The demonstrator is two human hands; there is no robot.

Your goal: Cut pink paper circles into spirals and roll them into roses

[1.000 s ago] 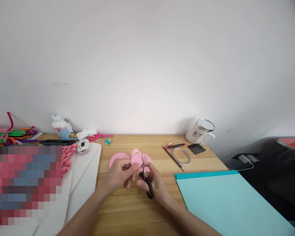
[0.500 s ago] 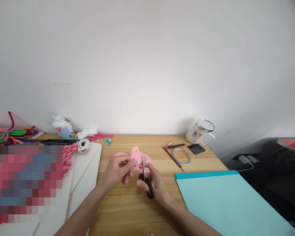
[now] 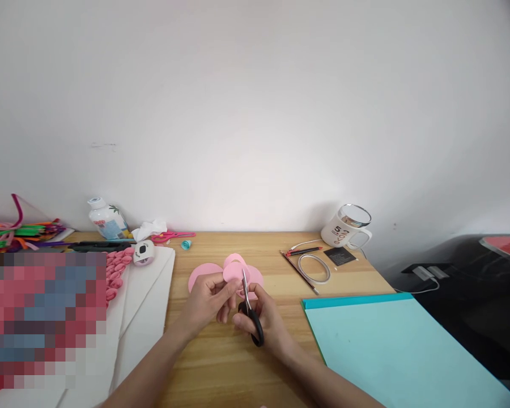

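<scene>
Between thumb and fingers, my left hand (image 3: pixel 210 297) pinches a small pink paper piece (image 3: pixel 233 271) with a rounded edge. My right hand (image 3: pixel 266 314) is closed round the black handles of a pair of scissors (image 3: pixel 255 326). Their metal blades point up and away, along the right edge of the pink piece; whether they are parted is hard to make out. Larger round pink paper pieces lie on the table beyond the hands, one a pink circle (image 3: pixel 200 273) at the left, partly covered by my left hand.
On the wooden table (image 3: pixel 221 362), a mug (image 3: pixel 344 229), pencils (image 3: pixel 304 275), a coiled cable (image 3: pixel 313 268) and a black card (image 3: pixel 340 256) lie right. A light-blue sheet (image 3: pixel 391 351) is front right. White paper (image 3: pixel 147 317), a bottle (image 3: pixel 107 220) and pink-handled scissors (image 3: pixel 176 234) are left.
Both hands have shifted slightly left and toward me, with the scissors and the small pink piece. More of the pink circle at the left now shows.
</scene>
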